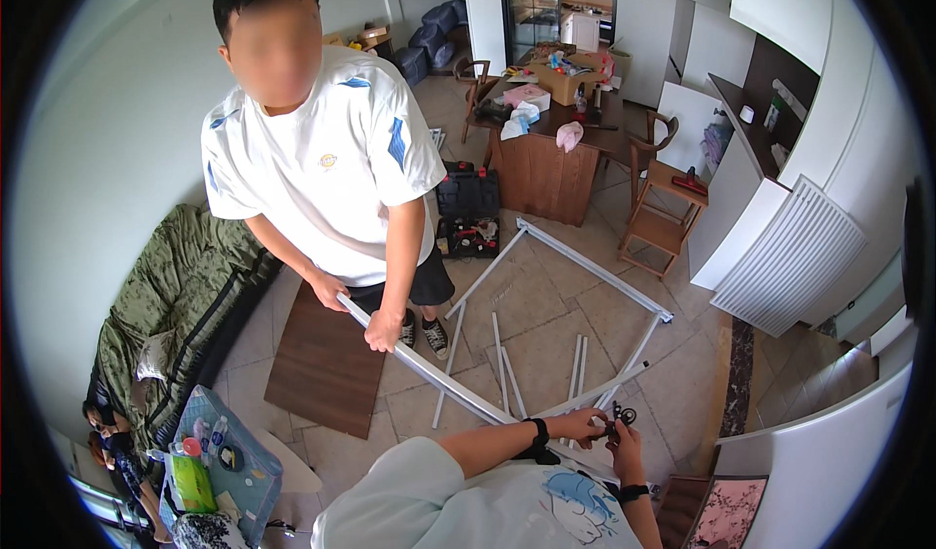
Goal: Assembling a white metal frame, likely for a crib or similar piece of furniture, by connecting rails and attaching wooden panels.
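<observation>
My left hand (583, 426) and my right hand (626, 451) are close together at the lower right of centre. Between their fingers is a small black part with round, wheel-like ends (625, 413); it looks like a caster, and both hands grip it. Beneath my left forearm runs a long silver metal bar (434, 371), its near end partly hidden by my arm. A co-worker in a white T-shirt (327, 159) stands opposite, with both hands (383, 331) wrapped round the bar's far part. Another pale bar (604, 385) slants out just beyond my hands.
A metal frame (595, 268) and several loose bars (499, 354) lie on the tiled floor. Around them are a brown board (327, 364), an open black toolbox (470, 198), a cluttered wooden table (546, 174), a chair (663, 213), a green-covered sofa (175, 295) and a low blue table (255, 471).
</observation>
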`<state>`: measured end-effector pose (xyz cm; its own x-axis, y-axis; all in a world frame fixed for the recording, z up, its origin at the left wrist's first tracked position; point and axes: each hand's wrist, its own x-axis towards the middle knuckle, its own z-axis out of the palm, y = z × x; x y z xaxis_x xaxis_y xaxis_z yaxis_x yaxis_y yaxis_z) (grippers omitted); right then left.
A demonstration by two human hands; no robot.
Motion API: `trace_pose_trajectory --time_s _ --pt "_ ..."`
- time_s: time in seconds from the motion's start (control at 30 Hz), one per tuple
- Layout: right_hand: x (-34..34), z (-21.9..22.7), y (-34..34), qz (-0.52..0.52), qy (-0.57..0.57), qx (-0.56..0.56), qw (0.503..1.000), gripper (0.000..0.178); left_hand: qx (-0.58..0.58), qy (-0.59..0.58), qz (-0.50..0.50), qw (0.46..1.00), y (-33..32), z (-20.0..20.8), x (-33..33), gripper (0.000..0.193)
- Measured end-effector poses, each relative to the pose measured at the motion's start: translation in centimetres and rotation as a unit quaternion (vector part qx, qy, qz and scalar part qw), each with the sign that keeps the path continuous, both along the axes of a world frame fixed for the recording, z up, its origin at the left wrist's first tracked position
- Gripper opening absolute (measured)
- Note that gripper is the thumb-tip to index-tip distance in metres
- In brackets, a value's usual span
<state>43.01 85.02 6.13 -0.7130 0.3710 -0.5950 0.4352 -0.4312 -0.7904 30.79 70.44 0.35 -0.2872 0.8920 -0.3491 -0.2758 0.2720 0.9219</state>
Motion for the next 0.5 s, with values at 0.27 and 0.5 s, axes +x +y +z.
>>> trace_pose_trajectory --time_s 0.27,0.5 --pt "0.0 -0.4 0.1 -0.004 0.022 -0.001 1.000 0.027 0.044 0.085 0.006 0.995 -0.2 0.5 0.4 0.050" --pt "-0.1 -0.5 0.1 -0.001 0.011 0.000 1.000 0.025 -0.009 0.018 -0.006 1.000 0.3 1.4 0.3 0.053"
